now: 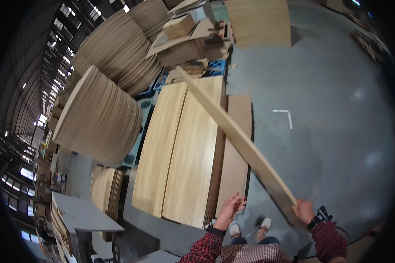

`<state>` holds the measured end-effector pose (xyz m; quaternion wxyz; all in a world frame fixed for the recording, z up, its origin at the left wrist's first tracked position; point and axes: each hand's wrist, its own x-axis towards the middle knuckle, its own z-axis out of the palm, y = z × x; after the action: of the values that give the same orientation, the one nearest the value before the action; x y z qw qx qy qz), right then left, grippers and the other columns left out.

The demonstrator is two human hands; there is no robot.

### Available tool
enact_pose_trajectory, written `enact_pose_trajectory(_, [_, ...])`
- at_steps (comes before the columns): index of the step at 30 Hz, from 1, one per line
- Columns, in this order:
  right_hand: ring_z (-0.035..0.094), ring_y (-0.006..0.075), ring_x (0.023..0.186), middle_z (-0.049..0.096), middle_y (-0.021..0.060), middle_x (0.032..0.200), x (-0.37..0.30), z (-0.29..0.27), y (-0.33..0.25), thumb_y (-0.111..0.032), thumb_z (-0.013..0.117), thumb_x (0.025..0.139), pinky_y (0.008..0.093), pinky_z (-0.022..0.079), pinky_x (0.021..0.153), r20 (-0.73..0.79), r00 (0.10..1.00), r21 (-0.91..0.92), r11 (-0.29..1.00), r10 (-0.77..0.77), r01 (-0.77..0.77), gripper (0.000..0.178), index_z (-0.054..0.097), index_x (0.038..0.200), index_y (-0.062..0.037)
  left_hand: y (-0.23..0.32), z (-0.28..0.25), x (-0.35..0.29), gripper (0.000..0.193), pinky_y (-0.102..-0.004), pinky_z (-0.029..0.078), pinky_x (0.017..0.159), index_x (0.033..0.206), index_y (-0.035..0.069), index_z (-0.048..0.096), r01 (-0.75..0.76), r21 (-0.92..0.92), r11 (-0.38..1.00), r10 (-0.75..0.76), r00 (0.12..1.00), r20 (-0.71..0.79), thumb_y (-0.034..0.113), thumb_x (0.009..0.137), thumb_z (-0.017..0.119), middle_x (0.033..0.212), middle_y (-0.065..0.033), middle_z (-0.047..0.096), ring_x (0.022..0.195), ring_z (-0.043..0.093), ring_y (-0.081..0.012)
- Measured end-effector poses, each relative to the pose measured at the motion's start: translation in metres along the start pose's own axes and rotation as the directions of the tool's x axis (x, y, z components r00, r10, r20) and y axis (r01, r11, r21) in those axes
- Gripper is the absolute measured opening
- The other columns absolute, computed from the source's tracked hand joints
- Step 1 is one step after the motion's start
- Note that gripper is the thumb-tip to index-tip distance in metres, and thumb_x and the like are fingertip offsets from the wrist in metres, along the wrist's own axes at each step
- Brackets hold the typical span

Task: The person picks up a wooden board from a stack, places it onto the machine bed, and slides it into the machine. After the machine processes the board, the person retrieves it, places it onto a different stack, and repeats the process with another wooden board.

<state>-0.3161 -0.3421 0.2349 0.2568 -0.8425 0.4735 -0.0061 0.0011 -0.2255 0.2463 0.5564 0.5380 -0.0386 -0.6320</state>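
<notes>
A long wood-grain board (pixel 237 133) stands on its narrow edge side and slants across the view, its far end over the top of a stack of boards. My right hand (pixel 303 211) grips its near end. My left hand (pixel 231 208) is off the board, fingers apart, just beside the near right corner of the stack. Two light wood-grain panels (pixel 193 153) lie side by side on top of that stack. A brown sheet (pixel 235 162) lies lower along the stack's right side, partly hidden by the slanting board.
Tall stacks of brown sheets (pixel 103 118) stand at the left. Cardboard and offcuts (pixel 188 48) pile up behind on a blue pallet (pixel 217 65). A grey table (pixel 83 212) is at lower left. Another board stack (pixel 259 24) stands far ahead. White tape (pixel 289 120) marks the floor.
</notes>
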Motion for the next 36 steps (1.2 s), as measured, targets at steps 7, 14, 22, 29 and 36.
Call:
enact_pose_trajectory(7, [0.054, 0.0349, 0.063, 0.053, 0.0145, 0.066, -0.064, -0.046, 0.052, -0.016, 0.059, 0.065, 0.0457, 0.042, 0.056, -0.070, 0.985, -0.215, 0.966, -0.159, 0.141, 0.016, 0.050, 0.072, -0.0046, 0.079, 0.087, 0.108, 0.047, -0.0286, 0.047, 0.062, 0.119, 0.001, 0.042, -0.100, 0.169, 0.981, 0.137, 0.965, -0.224, 0.032, 0.085, 0.054, 0.088, -0.0083, 0.056, 0.073, 0.056, -0.0167])
enact_pose_trajectory(14, [0.055, 0.0376, 0.068, 0.056, 0.0178, 0.070, -0.066, -0.102, 0.090, -0.012, 0.058, 0.064, 0.0485, 0.044, 0.061, 0.165, 0.985, -0.216, 0.976, 0.056, -0.020, 0.018, 0.057, 0.079, -0.0036, 0.146, 0.074, 0.262, 0.032, -0.0374, 0.050, 0.064, 0.103, -0.004, 0.052, -0.142, 0.183, 0.973, 0.201, 0.912, -0.358, 0.013, 0.077, 0.061, 0.091, -0.0143, 0.059, 0.075, 0.059, -0.0258])
enact_pose_trajectory(22, [0.056, 0.0343, 0.069, 0.057, 0.0177, 0.080, -0.023, -0.165, 0.115, -0.014, 0.052, 0.078, 0.0433, 0.046, 0.059, 0.330, 0.911, -0.286, 0.946, 0.246, -0.151, 0.021, 0.055, 0.098, -0.0070, 0.201, 0.111, 0.287, 0.025, -0.0336, 0.048, 0.059, 0.092, -0.011, 0.054, -0.094, 0.296, 0.950, 0.209, 0.900, -0.383, -0.002, 0.069, 0.055, 0.082, -0.0139, 0.060, 0.066, 0.059, -0.0231])
enact_pose_trajectory(29, [0.047, 0.0430, 0.091, 0.050, 0.0251, 0.093, 0.047, -0.203, 0.224, -0.001, 0.055, 0.060, 0.0473, 0.040, 0.078, 0.031, 0.991, -0.312, 0.943, 0.129, -0.113, 0.028, 0.056, 0.088, 0.0021, 0.175, 0.106, 0.283, 0.018, -0.0299, 0.046, 0.059, 0.089, -0.003, 0.056, 0.038, 0.042, 0.998, -0.018, 0.914, -0.406, -0.003, 0.071, 0.058, 0.077, -0.0059, 0.058, 0.069, 0.057, -0.0182])
enact_pose_trajectory(36, [0.047, 0.0398, 0.088, 0.049, 0.0222, 0.092, 0.261, -0.319, 0.317, 0.007, 0.052, 0.060, 0.0450, 0.040, 0.075, 0.122, 0.986, -0.388, 0.909, -0.113, 0.152, 0.037, 0.052, 0.096, 0.0046, 0.156, 0.196, 0.301, 0.003, -0.0281, 0.039, 0.050, 0.079, 0.002, 0.056, -0.267, -0.466, 0.844, -0.054, 0.821, -0.568, 0.001, 0.077, 0.055, 0.071, -0.0054, 0.058, 0.060, 0.053, -0.0139])
